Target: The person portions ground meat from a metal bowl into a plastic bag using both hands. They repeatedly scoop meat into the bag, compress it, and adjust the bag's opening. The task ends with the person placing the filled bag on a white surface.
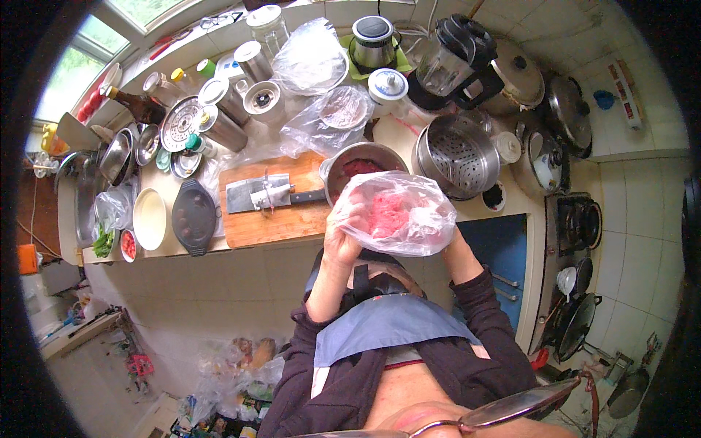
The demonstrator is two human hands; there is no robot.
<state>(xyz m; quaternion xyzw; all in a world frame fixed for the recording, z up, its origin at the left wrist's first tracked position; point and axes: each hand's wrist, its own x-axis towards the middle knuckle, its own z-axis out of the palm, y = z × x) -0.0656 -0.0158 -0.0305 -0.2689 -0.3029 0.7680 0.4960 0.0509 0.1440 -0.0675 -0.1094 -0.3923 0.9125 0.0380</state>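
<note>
Both hands hold up a clear plastic bag with pink minced meat inside. My left hand grips its left side, some fingers showing through the film. At the right side is my right hand, mostly hidden behind the bag. Just beyond, and partly covered by it, stands a metal pot with dark red contents. To the left a cleaver lies flat on a wooden cutting board, its handle pointing to the pot. A pale object on its blade is unclear.
A steamer pot with a perforated insert stands right of the metal pot. Behind are a blender, a lidded blue-and-white jar and plastic bags. A dark oval dish and a cream bowl sit near the counter's front edge.
</note>
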